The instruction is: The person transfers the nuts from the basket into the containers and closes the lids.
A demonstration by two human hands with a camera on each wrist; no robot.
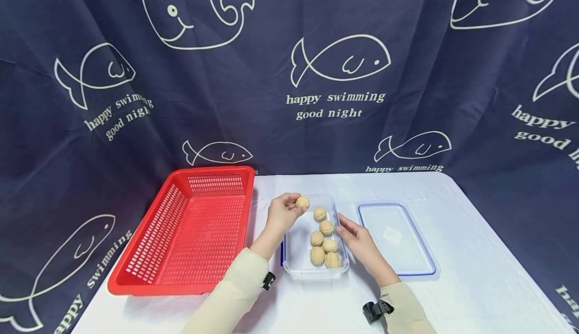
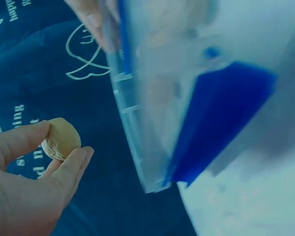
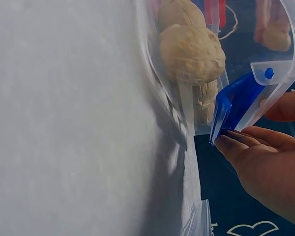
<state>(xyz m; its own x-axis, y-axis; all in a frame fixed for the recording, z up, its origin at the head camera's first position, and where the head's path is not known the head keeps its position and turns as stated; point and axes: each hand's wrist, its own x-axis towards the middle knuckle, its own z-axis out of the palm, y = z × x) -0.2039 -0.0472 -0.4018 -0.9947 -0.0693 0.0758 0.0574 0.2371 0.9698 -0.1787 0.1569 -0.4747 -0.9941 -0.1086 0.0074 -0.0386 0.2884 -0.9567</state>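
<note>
My left hand [image 1: 281,216] pinches a walnut [image 1: 302,202] between thumb and fingertips, over the far left part of a clear plastic container [image 1: 298,274]. The left wrist view shows this walnut [image 2: 62,139] held at the fingertips, beside the container wall with its blue latch [image 2: 226,123]. Several walnuts [image 1: 317,256] lie inside, mostly along the container's right side. At the right wall, my right hand [image 1: 362,243] holds the container's side. Its thumb and fingers are around a blue side latch [image 3: 238,105] that hangs outward in the right wrist view.
A red perforated basket [image 1: 203,238] stands on the left of the white-covered table [image 1: 466,253]. A clear lid with a blue seal [image 1: 398,238] lies flat to the right of the container. Behind the table hangs a dark blue curtain [image 1: 267,123] with fish drawings.
</note>
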